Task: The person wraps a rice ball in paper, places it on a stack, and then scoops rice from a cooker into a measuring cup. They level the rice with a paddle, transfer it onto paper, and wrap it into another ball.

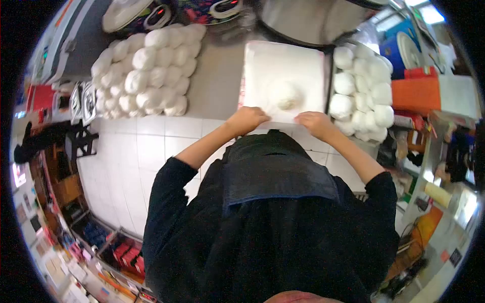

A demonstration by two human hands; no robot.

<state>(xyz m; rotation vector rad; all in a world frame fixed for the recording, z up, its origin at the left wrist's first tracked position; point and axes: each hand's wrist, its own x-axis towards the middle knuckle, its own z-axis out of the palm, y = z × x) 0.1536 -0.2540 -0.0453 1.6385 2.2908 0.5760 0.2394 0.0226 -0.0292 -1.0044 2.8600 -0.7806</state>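
Note:
A stack of thin white square sheets [283,58] lies at the table's front edge, with pinkish-red print showing along its left side. On the sheets, near the front, sits a small off-white round lump [287,97]. My left hand [246,121] pinches the front edge of the top sheet near its left corner. Toward the right corner, my right hand [317,124] grips the same edge, fingers closed. The lump rests between and just beyond both hands, touched by neither.
Piles of white round bundles stand on the grey table [217,81]: a large left pile [146,70] and a right pile [361,91] close beside the sheets. A big metal pot [308,22] and patterned cookers [217,10] are behind. An orange box [417,96] sits far right.

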